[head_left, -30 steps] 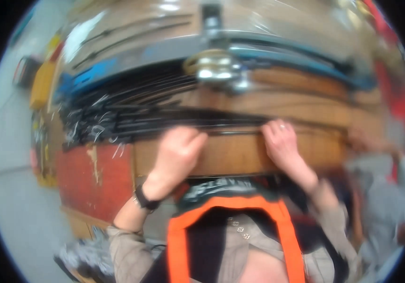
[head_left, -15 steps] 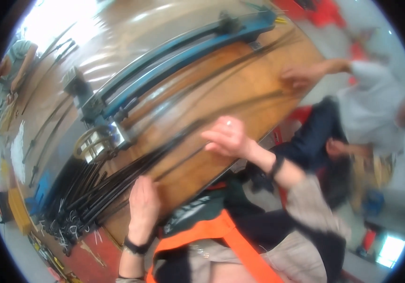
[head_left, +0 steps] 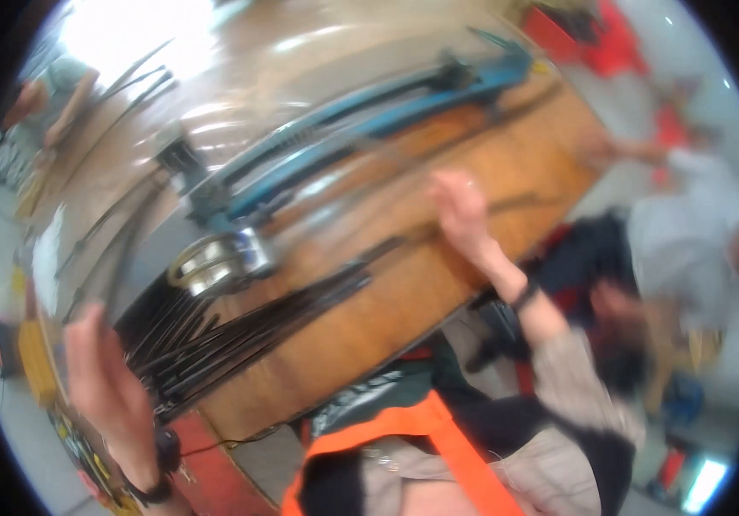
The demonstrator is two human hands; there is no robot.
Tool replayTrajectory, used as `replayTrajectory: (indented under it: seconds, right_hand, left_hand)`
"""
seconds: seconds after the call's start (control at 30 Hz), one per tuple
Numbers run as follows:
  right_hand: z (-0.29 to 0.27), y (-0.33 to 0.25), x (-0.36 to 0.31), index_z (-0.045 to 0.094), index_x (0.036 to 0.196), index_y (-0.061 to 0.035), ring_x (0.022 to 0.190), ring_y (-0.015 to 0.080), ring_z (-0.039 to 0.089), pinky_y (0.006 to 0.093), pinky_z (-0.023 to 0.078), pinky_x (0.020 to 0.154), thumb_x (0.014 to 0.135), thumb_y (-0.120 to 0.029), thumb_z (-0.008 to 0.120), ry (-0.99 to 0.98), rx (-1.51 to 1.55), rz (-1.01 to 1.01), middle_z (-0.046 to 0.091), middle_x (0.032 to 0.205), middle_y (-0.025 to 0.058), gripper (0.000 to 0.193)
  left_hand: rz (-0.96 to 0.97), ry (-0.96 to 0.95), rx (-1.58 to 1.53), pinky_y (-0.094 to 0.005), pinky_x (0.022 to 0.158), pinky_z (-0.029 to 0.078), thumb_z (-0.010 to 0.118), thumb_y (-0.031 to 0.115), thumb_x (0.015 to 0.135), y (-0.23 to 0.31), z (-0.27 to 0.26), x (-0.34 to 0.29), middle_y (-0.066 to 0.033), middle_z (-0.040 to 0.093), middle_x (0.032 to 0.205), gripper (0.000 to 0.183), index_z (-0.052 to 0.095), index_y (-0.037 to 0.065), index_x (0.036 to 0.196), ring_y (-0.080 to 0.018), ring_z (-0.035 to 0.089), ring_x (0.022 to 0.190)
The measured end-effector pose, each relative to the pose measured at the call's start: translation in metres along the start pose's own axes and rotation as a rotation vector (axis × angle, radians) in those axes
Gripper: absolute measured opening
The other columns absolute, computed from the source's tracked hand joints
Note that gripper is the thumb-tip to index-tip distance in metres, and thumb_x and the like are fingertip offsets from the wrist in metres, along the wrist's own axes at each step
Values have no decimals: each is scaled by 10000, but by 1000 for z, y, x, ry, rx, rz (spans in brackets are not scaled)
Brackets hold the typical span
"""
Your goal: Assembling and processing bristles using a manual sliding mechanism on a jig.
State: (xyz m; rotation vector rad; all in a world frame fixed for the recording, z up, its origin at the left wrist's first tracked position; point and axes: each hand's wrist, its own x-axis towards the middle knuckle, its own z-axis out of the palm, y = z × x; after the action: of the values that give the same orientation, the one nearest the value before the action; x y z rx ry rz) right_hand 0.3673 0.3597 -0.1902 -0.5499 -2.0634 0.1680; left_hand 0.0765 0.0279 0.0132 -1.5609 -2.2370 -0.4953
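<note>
Handling the black rods seems the step, left hand beside them, right hand over the wooden bench, finger grips too blurred to tell, next likely calling for careful alignment.

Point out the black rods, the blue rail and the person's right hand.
Black rods [head_left: 279, 320]: head view, on the middle of the bundle.
Blue rail [head_left: 378, 126]: head view, on its lower bar.
Right hand [head_left: 461, 211]: head view, mid-hand, blurred.
</note>
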Motion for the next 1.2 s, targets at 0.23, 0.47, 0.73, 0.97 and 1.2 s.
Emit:
replayTrajectory:
  seconds: [0.23,0.47,0.73,0.97,1.2]
  right_hand:
    - [97,-100,133,673,1051,-84,798,177,683,312,545,700,967,-215,600,-471,581,138,711,902,95,172]
    - [182,-160,178,682,989,-83,739,133,681,268,549,656,923,-177,665,-458,884,-133,713,821,50,116]
    - [192,-178,184,679,912,-58,702,138,670,273,539,645,897,-175,693,-443,977,-104,696,761,59,119]
    - [209,-206,190,648,872,-72,696,166,675,332,518,715,925,-176,637,-870,707,-136,688,737,61,117]
    - [194,-154,177,600,778,-135,727,197,655,361,441,815,843,-106,645,-419,212,-499,668,730,25,85]
  left_hand:
    - [-90,205,139,-329,777,480,554,45,965,-52,-27,13,-164,639,976,273,619,12,1228,-251,607,849]
    - [-311,107,-16,-313,684,464,560,45,962,-76,-14,-41,-141,618,848,282,624,25,1236,-219,554,705]
    - [-377,92,-149,-299,652,448,575,58,961,-100,14,-52,-127,598,820,267,629,20,1220,-190,525,680]
    - [-332,169,-159,-294,618,430,591,77,961,-107,22,-46,-110,573,782,245,639,7,1190,-168,485,653]
    - [-394,55,-70,-315,597,429,620,93,937,-125,12,-51,-118,585,766,248,655,51,1179,-203,506,620]
